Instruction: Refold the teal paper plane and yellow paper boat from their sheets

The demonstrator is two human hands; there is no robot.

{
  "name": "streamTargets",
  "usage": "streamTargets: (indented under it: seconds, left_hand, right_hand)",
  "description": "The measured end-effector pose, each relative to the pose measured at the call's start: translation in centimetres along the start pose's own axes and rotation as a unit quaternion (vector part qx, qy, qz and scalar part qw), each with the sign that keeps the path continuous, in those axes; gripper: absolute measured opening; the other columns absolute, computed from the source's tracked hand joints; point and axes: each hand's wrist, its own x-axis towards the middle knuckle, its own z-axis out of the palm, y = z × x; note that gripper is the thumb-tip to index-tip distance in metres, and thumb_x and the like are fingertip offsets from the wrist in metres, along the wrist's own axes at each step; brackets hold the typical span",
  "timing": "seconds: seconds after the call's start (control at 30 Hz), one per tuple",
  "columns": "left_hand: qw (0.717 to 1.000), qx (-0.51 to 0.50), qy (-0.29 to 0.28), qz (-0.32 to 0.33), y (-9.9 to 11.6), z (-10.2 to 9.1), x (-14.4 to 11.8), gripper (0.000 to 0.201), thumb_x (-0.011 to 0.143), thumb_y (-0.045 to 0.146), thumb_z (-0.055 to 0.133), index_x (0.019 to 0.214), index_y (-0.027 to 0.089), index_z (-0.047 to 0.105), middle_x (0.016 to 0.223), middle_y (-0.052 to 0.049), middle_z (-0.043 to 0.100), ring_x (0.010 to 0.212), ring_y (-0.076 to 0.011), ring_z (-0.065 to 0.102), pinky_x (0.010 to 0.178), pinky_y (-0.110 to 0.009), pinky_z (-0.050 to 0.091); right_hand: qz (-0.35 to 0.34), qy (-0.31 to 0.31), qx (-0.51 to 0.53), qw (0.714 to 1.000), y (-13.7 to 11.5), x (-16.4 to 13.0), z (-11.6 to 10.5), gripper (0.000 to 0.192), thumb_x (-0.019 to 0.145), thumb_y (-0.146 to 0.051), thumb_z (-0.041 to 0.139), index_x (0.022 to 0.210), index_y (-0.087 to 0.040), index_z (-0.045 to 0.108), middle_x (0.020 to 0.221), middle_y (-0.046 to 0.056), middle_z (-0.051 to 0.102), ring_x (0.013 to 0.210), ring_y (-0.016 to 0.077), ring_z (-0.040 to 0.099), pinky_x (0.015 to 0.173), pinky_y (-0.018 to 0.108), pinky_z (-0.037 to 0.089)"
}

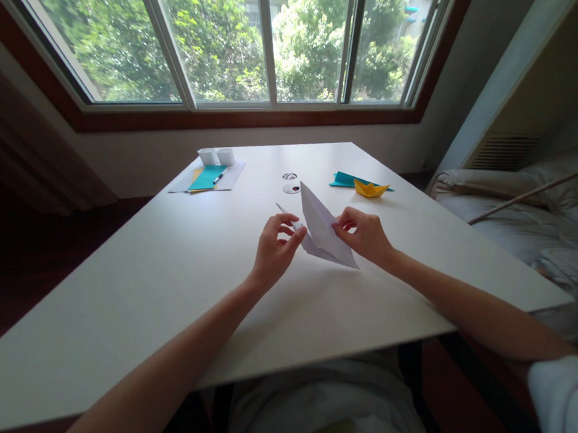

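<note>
A folded white paper crane (322,224) is held just above the table in front of me, one pointed flap standing up and another point running down to the right. My left hand (277,244) pinches its left side, near a thin point that sticks up past the fingers. On the other side my right hand (363,234) grips the broad flap between thumb and fingers. Parts of the folds are hidden behind my fingertips.
On the white table (139,288), a yellow paper boat (371,189) lies beside a teal folded paper (349,180) at right. Teal sheets (208,177), a pen (220,176) and white boxes (225,157) are far left. Two round discs (291,188) lie mid-table.
</note>
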Motion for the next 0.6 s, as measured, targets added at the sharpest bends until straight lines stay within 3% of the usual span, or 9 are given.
streamTargets:
  seconds: [0.13,0.3,0.37,0.47,0.53,0.6]
  left_hand:
    - [0.998,-0.029,0.002,-0.047,-0.3,0.1,0.0,0.053,0.068,0.035,0.067,0.112,0.022,0.040,0.103,-0.004,0.047,0.078,-0.0129,0.054,0.057,-0.022,0.047]
    - [0.975,-0.144,0.030,-0.167,-0.3,0.2,0.0,0.074,0.067,0.037,0.069,0.125,0.024,0.025,0.119,-0.010,0.042,0.094,-0.0170,0.055,0.069,-0.027,0.049]
    - [0.951,-0.215,0.004,-0.223,-0.2,0.1,0.1,0.072,0.067,0.033,0.070,0.124,0.024,0.028,0.115,-0.009,0.048,0.090,-0.0164,0.057,0.069,-0.028,0.049]
    - [0.900,-0.298,-0.098,-0.301,0.0,0.0,0.1,0.053,0.066,0.027,0.071,0.111,0.022,0.043,0.096,-0.004,0.058,0.078,-0.0139,0.059,0.066,-0.027,0.050]
    - [0.870,-0.328,-0.157,-0.334,0.0,-0.1,0.0,0.038,0.067,0.026,0.070,0.100,0.020,0.052,0.088,-0.002,0.060,0.074,-0.0132,0.059,0.064,-0.027,0.051]
    - [0.853,-0.351,-0.179,-0.341,0.0,-0.2,0.0,0.029,0.069,0.029,0.069,0.093,0.019,0.056,0.085,-0.002,0.061,0.074,-0.0140,0.061,0.064,-0.027,0.052]
  right_hand:
    - [0.017,0.008,0.023,1.000,0.5,0.1,0.1,0.014,0.075,-0.030,0.056,0.069,-0.020,0.049,0.067,0.000,0.061,0.061,0.0143,0.059,0.058,0.026,0.047]
    - [0.078,0.043,0.120,0.989,1.3,0.5,0.3,0.016,0.073,-0.032,0.059,0.079,-0.022,0.048,0.072,-0.002,0.060,0.064,0.0142,0.059,0.057,0.026,0.048]
    - [0.120,0.028,0.206,0.971,1.6,0.7,0.4,0.022,0.071,-0.034,0.061,0.085,-0.023,0.046,0.074,-0.002,0.061,0.063,0.0144,0.061,0.052,0.025,0.047]
    - [0.164,0.013,0.317,0.934,1.8,0.7,0.6,0.030,0.068,-0.034,0.065,0.088,-0.024,0.044,0.072,-0.004,0.061,0.059,0.0131,0.060,0.047,0.021,0.044]
    - [0.179,0.016,0.351,0.919,2.1,0.7,0.9,0.034,0.066,-0.032,0.067,0.090,-0.024,0.045,0.068,-0.005,0.059,0.055,0.0113,0.058,0.045,0.019,0.042]
    - [0.195,0.017,0.374,0.907,2.5,0.7,1.2,0.038,0.065,-0.033,0.068,0.093,-0.024,0.044,0.067,-0.006,0.059,0.053,0.0111,0.057,0.046,0.020,0.043]
